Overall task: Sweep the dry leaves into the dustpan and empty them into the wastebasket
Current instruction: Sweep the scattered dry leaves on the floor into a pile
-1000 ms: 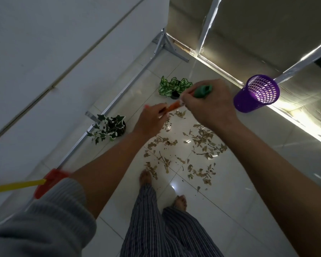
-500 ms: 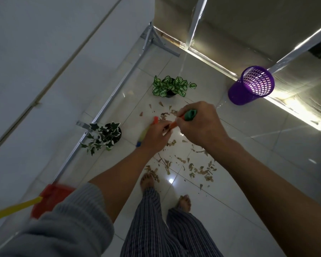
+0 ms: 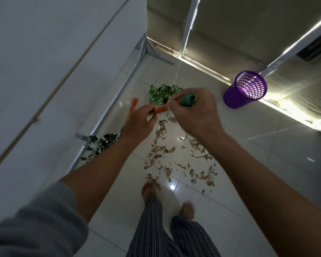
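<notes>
Gripping a long handle with both hands, I stand barefoot on the white tiled floor [image 3: 278, 156]. My right hand [image 3: 195, 115] is curled round the top of the broom handle [image 3: 161, 109], just under its green end cap [image 3: 189, 100], and my left hand [image 3: 139, 123] is wrapped round the orange part a little lower down. A blurred strip of orange and yellow [image 3: 132, 110] shows past my left knuckles; I cannot tell whether it is part of the same handle or something else. The brush end is hidden behind my hands.

Scattered over the tiles between my hands and my feet lie the dry leaves [image 3: 174, 160], spread in a loose patch, with a few bits touching the toes of my left foot [image 3: 149, 190]. My right foot [image 3: 188, 210] stands just clear of them, below striped trousers [image 3: 167, 236].

Off to the right, near the lit strip at the far edge of the floor, stands the purple wastebasket [image 3: 243, 91], upright with its mesh wall showing, well apart from the leaves. A small potted plant with striped green leaves [image 3: 161, 93] sits just beyond my hands. A second, darker ivy plant [image 3: 100, 143] sits by the metal frame rail [image 3: 119, 93] along the left edge of the floor, partly behind my left forearm. My grey sleeve [image 3: 37, 225] fills the near left corner.
</notes>
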The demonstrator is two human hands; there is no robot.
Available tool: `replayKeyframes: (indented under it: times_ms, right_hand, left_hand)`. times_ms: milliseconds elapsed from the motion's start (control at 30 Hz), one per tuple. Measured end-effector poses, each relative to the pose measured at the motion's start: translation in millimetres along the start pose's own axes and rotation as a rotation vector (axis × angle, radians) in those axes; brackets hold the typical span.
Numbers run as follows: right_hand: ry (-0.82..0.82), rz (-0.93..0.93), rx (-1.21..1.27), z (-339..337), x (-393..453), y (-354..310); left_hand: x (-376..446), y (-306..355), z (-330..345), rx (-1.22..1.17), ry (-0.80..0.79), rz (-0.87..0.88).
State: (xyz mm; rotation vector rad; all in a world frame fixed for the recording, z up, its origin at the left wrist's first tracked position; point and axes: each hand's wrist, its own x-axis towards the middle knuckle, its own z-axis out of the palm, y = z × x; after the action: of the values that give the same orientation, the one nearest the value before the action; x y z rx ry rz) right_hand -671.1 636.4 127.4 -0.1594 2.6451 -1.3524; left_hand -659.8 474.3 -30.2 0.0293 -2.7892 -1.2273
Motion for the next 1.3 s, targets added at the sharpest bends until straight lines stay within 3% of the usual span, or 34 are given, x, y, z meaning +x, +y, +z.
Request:
replayKeyframes:
  times_ms: [133, 400, 467, 567, 700, 833, 1133, 1300]
  right_hand:
    - [0.033, 0.098, -0.016, 27, -13, 41]
    - [-0.001, 0.213, -0.183, 8, -28, 62]
    - [0.038, 0.156, -0.157, -7, -26, 51]
    - [0.139, 0.047, -0.106, -27, -14, 29]
    - [0.232, 0.017, -0.025, -32, 1, 18]
    - [0.194, 0.069, 0.012, -12, -4, 41]
    - [0.158, 0.252, -0.11, -2, -20, 76]
    - [0.251, 0.212, -0.097, -32, -13, 63]
  left_hand:
    - [5, -15, 27, -0.044, -0.137, -0.112]
    - [-15, 4, 69, -0.116, -0.431, -0.067]
    - [-15, 13, 63, -0.094, -0.376, 0.028]
    - [-5, 31, 43, -0.01, -0.166, 0.166]
    - [16, 32, 28, 0.028, -0.054, 0.171]
    - [26, 12, 39, 0.021, -0.115, 0.1]
    - [14, 10, 94, -0.085, -0.481, -0.038]
    - [9, 41, 86, -0.11, -0.381, 0.1]
